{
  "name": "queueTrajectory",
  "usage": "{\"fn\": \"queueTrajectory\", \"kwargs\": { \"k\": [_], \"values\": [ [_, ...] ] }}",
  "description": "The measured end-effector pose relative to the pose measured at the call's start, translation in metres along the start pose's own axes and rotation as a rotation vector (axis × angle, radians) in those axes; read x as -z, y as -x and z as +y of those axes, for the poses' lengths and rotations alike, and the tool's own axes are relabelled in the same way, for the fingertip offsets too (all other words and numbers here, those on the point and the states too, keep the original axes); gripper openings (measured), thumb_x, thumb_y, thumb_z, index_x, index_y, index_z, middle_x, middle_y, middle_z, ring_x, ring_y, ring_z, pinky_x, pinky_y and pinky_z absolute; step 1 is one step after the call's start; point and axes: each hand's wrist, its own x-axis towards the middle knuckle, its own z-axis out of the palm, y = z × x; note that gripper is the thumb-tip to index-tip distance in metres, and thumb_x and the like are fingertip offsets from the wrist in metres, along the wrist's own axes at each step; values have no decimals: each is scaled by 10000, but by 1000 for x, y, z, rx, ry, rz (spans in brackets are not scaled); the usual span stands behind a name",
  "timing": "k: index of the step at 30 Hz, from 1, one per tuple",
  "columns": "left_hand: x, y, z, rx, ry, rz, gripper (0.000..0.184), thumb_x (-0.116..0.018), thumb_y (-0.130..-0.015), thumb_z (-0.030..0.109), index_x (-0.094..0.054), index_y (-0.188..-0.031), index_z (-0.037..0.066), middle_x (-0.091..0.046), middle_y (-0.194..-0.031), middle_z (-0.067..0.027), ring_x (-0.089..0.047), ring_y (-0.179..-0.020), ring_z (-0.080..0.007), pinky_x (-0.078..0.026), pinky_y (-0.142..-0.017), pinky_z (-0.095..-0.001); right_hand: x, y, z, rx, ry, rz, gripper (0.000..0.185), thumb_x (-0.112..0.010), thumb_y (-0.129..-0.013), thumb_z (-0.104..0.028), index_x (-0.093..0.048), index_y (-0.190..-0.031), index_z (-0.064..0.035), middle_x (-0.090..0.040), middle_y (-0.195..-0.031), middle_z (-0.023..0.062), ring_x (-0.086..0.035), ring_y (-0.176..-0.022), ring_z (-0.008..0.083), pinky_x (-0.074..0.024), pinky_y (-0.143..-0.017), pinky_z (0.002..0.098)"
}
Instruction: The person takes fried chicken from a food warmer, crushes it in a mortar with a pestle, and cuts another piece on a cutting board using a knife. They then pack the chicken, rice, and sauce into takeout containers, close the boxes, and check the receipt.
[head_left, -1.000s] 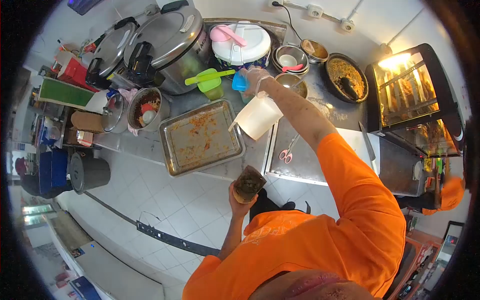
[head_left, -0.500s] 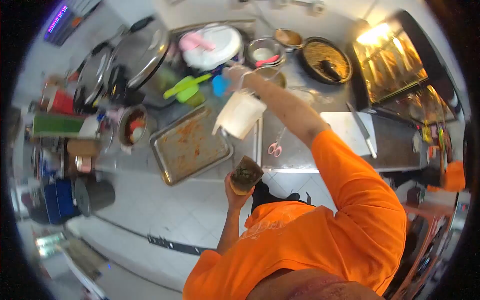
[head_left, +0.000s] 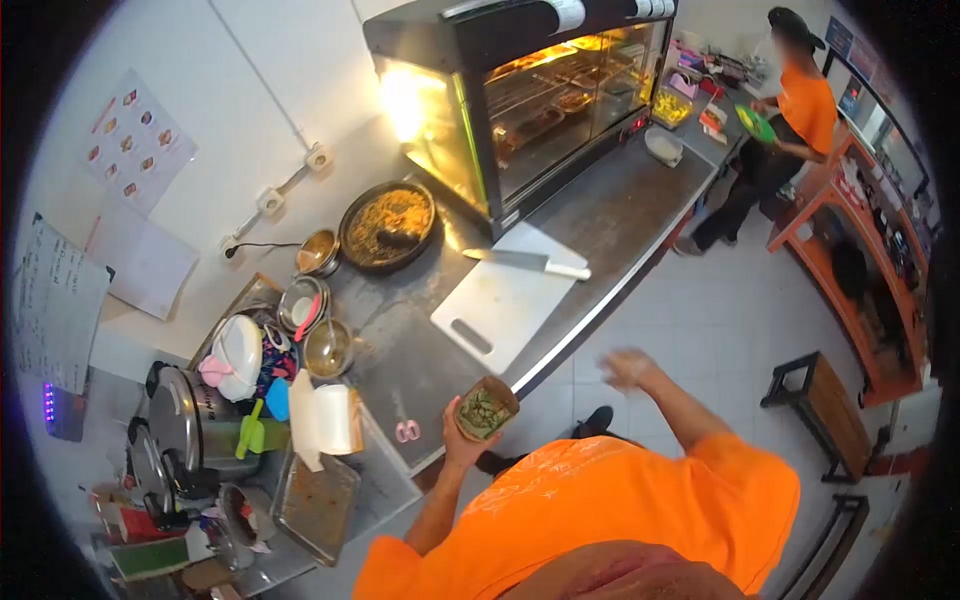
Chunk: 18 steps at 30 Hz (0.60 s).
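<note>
My left hand (head_left: 459, 438) is wrapped around a brown paper food box (head_left: 497, 393), held in front of my body near the counter's front edge. Chopped green leaves (head_left: 480, 416) lie inside it, open side up. My right hand (head_left: 625, 369) is out over the floor, away from the counter, smeared by motion; its fingers cannot be made out. Closest to the box on the counter are pink-handled scissors (head_left: 407, 430) and a white cutting board (head_left: 500, 310). A knife (head_left: 530, 262) with a white handle rests across the board's far end.
A lit glass display warmer (head_left: 570, 110) stands at the back, with a black pan of browned food (head_left: 388, 225) beside it. Metal bowls (head_left: 328, 347), a paper roll (head_left: 330, 420) and a baking tray (head_left: 316, 508) crowd the left. A co-worker (head_left: 785, 130) holds a green plate (head_left: 755, 124).
My view has turned right, toward the warmer and co-worker. My right hand has left the bowls and paper roll and swung out over the floor. The left hand still holds the paper box.
</note>
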Motion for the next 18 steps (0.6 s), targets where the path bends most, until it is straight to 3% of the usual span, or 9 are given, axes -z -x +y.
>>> {"fn": "queueTrajectory", "kwargs": {
  "k": [1, 3, 4, 7, 9, 12, 14, 17, 18],
  "values": [
    [-33, -20, 11, 2, 82, 22, 1197, -990, -513, 166, -279, -1469, 41, -523, -1342, -179, -550, -1238, -298, -468, -1039, -413, -20, 27, 52, -150, 89, -76, 485, -692, -856, -393, -607, -1255, -131, -657, -1205, 170, -612, -1143, 368, -493, -985, 477],
    [-104, -61, 39, 5, 249, 65, 1206, -990, -516, 186, -276, -1475, 37, -521, -1343, -183, -552, -1230, -300, -473, -1032, -414, -50, 92, 139, -383, -88, -83, 534, -675, -862, -465, -604, -1272, -130, -641, -1265, 164, -588, -1201, 346, -471, -1025, 471],
    [-142, -75, 48, 29, 194, 105, 1217, -991, -511, 188, -270, -1479, 34, -530, -1336, -184, -551, -1227, -310, -459, -1050, -421, -97, 116, 192, -434, -112, 20, 550, -689, -857, -467, -606, -1280, -124, -644, -1269, 170, -586, -1207, 351, -454, -1053, 451],
    [-254, -142, 81, 23, 167, 227, 1220, -987, -524, 217, -260, -1486, 29, -524, -1345, -183, -534, -1248, -312, -441, -1064, -430, -131, 184, 254, -690, -214, 17, 589, -659, -868, -498, -607, -1315, -117, -624, -1329, 136, -572, -1248, 331, -458, -1066, 429],
    [-312, -192, 116, 60, 139, 245, 1181, -980, -539, 259, -285, -1465, 27, -509, -1355, -192, -524, -1250, -329, -430, -1065, -430, -128, 196, 273, -745, -251, -114, 567, -668, -866, -495, -631, -1274, -103, -633, -1313, 143, -580, -1227, 340, -459, -1064, 426],
    [-372, -267, 154, 134, 151, 214, 1128, -969, -547, 289, -319, -1432, 31, -488, -1355, -213, -501, -1258, -370, -425, -1065, -441, -119, 169, 295, -590, -334, -32, 521, -712, -847, -453, -653, -1214, -87, -650, -1266, 163, -597, -1186, 358, -470, -1041, 436],
    [-414, -313, 143, 85, 47, 266, 1124, -969, -542, 289, -319, -1424, 41, -460, -1376, -221, -478, -1276, -389, -423, -1071, -445, -76, 152, 282, -516, -567, 191, 472, -749, -833, -391, -663, -1175, -78, -667, -1213, 185, -610, -1157, 374, -486, -1006, 449],
    [-441, -368, 146, 157, -62, 182, 1177, -975, -525, 301, -283, -1444, 52, -391, -1431, -224, -436, -1312, -397, -419, -1082, -436, -24, 98, 284, -428, -524, 300, 442, -757, -840, -338, -657, -1184, -78, -682, -1168, 191, -624, -1134, 379, -502, -971, 449],
    [-453, -390, 135, 228, -39, 110, 1301, -985, -494, 379, -217, -1504, 90, -272, -1523, -232, -352, -1386, -403, -356, -1135, -453, 0, 82, 279, -424, -519, 324, 438, -753, -847, -337, -657, -1186, -78, -684, -1165, 191, -627, -1130, 374, -504, -968, 446]
  ]
}}
